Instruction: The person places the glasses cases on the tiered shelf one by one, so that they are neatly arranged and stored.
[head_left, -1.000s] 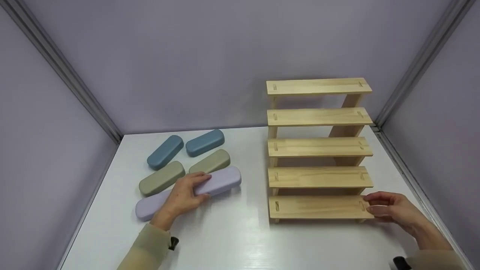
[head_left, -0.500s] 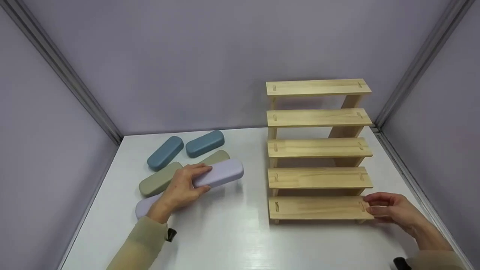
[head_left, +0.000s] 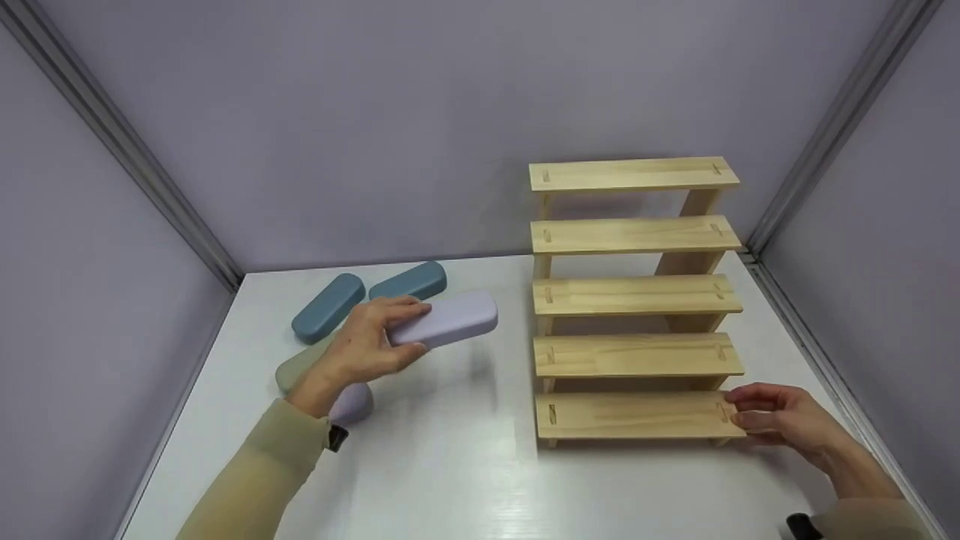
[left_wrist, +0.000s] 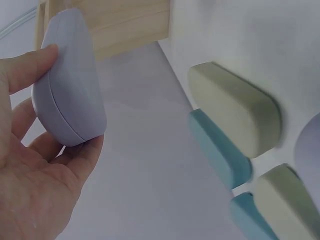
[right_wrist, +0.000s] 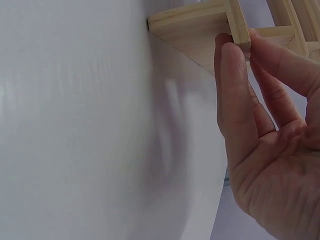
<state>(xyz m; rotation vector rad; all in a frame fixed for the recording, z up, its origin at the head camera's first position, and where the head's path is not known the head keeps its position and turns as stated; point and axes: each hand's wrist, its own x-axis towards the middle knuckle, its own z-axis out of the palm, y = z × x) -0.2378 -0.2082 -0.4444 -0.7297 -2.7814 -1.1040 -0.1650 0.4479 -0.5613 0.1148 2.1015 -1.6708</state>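
Observation:
My left hand (head_left: 364, 341) grips a lavender glasses case (head_left: 456, 319) by its left end and holds it above the white table. A seam runs along the side of this case (left_wrist: 72, 80) in the left wrist view, with thumb and fingers on opposite sides. At right, my right hand (head_left: 799, 424) pinches the right end of the lowest shelf (head_left: 637, 416) of a stepped wooden display stand (head_left: 637, 296). In the right wrist view, the thumb and fingers of this hand (right_wrist: 270, 120) lie on either side of the board end.
A second lavender case (head_left: 352, 405) lies partly under my left forearm. Two blue cases (head_left: 328, 307) lie behind the left hand. Two green cases (left_wrist: 235, 110) show in the left wrist view; the hand mostly covers them in the head view. Walls (head_left: 375, 135) enclose the table.
My left hand has lifted the lavender case off the table and carried it up, back and slightly right, uncovering part of the other lavender case. The right hand keeps its place on the shelf.

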